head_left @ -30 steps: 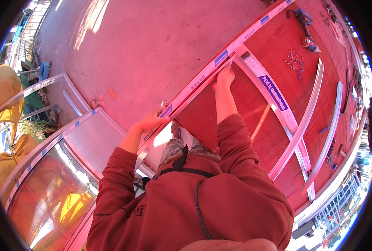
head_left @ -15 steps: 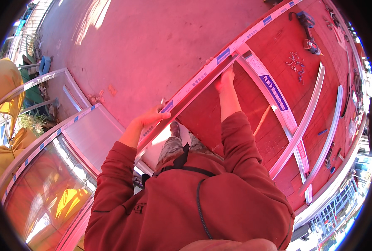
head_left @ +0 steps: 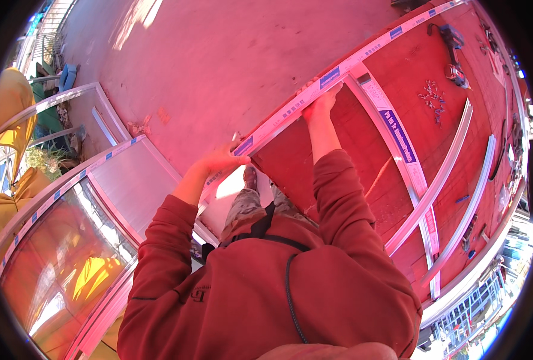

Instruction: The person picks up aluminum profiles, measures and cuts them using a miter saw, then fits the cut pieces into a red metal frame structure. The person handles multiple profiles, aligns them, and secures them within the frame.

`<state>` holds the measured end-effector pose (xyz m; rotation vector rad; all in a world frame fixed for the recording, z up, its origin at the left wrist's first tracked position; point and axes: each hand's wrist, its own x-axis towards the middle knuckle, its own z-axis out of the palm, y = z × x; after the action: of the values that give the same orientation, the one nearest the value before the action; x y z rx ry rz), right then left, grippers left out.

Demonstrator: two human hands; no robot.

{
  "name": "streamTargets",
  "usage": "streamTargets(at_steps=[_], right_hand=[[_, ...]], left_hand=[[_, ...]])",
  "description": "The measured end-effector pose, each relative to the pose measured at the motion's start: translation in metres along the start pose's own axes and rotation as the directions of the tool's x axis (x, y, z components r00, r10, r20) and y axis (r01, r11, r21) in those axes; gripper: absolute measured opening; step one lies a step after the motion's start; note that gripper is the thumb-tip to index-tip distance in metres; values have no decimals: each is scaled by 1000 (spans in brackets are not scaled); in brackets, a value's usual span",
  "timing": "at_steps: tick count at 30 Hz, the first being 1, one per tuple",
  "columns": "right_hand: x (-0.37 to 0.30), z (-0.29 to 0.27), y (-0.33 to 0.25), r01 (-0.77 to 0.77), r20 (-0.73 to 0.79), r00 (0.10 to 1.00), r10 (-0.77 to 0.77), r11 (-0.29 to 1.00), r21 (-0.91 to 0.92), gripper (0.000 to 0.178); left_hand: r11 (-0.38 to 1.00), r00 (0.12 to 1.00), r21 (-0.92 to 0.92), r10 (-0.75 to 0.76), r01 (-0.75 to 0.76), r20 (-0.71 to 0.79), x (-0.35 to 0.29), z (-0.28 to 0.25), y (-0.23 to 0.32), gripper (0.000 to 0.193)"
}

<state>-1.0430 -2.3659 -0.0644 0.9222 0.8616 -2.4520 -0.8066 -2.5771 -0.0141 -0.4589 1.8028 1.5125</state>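
Note:
A long aluminium profile (head_left: pixel 293 108) with white and blue protective film lies slantwise along the edge of the red worktop (head_left: pixel 344 150), from in front of me to the far right. My left hand (head_left: pixel 225 161) grips its near left end, thumb on top and fingers toward the far side. Farther along, my right hand (head_left: pixel 321 107) is closed round the same profile, its fingers partly hidden beneath and behind it. Just right of that hand, a second film-covered aluminium profile (head_left: pixel 398 135) meets the long one at an angle and runs back across the worktop.
Two loose aluminium strips (head_left: pixel 437 186) (head_left: pixel 467 225) lie on the right. Beyond them are a cordless drill (head_left: pixel 456 73) and scattered screws (head_left: pixel 432 99). A glazed framed panel (head_left: pixel 68 258) stands at the left, near yellow cloth (head_left: pixel 8 114). Concrete floor (head_left: pixel 218 54) stretches ahead.
The long profile has turned so its inner channel no longer shows, only the filmed face. My right hand has shifted slightly along it. The whole view has swung a little.

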Motion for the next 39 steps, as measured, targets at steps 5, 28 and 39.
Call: streamTargets(at_steps=[5, 28, 39], right_hand=[[21, -9, 6, 17, -65, 998, -18, 1000, -14, 69], [10, 7, -9, 21, 58, 998, -7, 967, -256, 87], [5, 14, -11, 11, 87, 996, 21, 937, -349, 93]], left_hand=[[966, 974, 242, 137, -91, -180, 5, 20, 34, 67], [883, 738, 453, 227, 119, -636, -113, 39, -87, 46], [839, 653, 437, 136, 324, -745, -215, 37, -185, 37]])
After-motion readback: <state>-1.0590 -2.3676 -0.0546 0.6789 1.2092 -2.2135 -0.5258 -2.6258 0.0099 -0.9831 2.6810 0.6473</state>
